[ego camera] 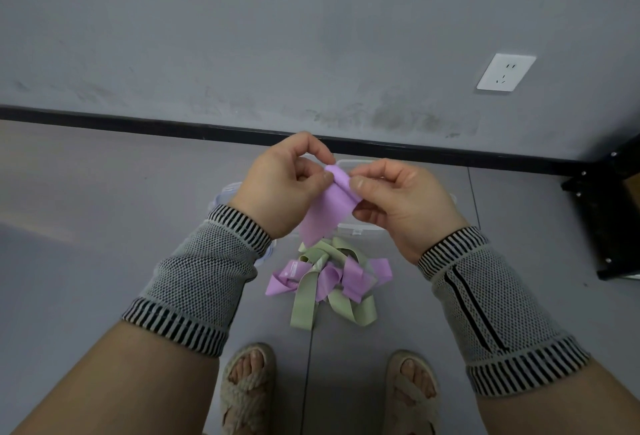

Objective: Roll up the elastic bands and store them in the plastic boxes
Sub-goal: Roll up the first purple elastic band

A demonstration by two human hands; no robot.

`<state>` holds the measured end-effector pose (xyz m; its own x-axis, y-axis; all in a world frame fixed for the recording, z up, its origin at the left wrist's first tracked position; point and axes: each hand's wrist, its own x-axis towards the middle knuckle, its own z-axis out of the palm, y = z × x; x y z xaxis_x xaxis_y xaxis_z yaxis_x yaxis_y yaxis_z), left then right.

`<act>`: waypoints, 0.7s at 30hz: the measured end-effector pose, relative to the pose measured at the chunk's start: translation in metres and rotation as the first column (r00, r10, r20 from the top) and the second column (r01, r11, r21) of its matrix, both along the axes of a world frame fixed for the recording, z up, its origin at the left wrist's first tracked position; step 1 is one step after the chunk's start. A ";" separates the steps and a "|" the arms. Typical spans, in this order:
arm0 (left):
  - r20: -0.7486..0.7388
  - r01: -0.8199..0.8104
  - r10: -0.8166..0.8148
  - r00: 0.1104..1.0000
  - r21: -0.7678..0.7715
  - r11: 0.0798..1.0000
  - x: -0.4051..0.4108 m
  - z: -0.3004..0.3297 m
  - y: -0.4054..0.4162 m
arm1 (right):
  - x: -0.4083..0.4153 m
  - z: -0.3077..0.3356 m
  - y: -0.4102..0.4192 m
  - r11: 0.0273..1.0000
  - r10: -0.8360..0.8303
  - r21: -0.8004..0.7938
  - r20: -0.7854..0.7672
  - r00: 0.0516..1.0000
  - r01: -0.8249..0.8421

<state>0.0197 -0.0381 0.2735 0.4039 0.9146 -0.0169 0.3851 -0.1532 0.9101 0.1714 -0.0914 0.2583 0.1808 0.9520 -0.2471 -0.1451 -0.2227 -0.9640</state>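
A purple elastic band [327,211] is held up in front of me, its top end curled into a small roll and its loose end hanging down. My left hand [284,185] pinches the roll's left end between thumb and fingers. My right hand [394,199] pinches its right end the same way. Below them on the grey floor lies a tangled pile of purple and green bands [329,282]. Clear plastic boxes stand behind my hands: one [360,228] shows under my right hand, another [225,193] peeks out beside my left wrist, both mostly hidden.
A grey wall with a black skirting board [138,122] runs across just beyond the boxes, with a white socket [505,72] on it. A black metal frame [609,212] stands at the right. My sandalled feet [325,389] are at the bottom.
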 end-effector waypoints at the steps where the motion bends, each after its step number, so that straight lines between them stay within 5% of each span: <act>1: -0.015 0.010 -0.010 1.000 0.011 1.000 0.000 0.000 0.000 | 0.000 0.000 0.000 1.000 0.017 -0.005 0.029 0.999 -0.017; 10: -0.121 0.050 -0.054 0.991 -0.034 0.998 0.000 -0.004 0.000 | 0.003 0.000 0.001 0.993 -0.122 -0.002 -0.025 0.992 0.122; 21: 0.064 -0.004 0.002 0.998 0.024 1.000 0.002 -0.001 0.002 | -0.002 0.001 0.001 0.981 -0.186 0.052 -0.020 0.982 0.186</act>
<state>0.0216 -0.0363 0.2728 0.4005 0.9158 0.0304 0.3272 -0.1739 0.9288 0.1692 -0.0899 0.2596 0.3525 0.9139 -0.2013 -0.1935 -0.1392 -0.9712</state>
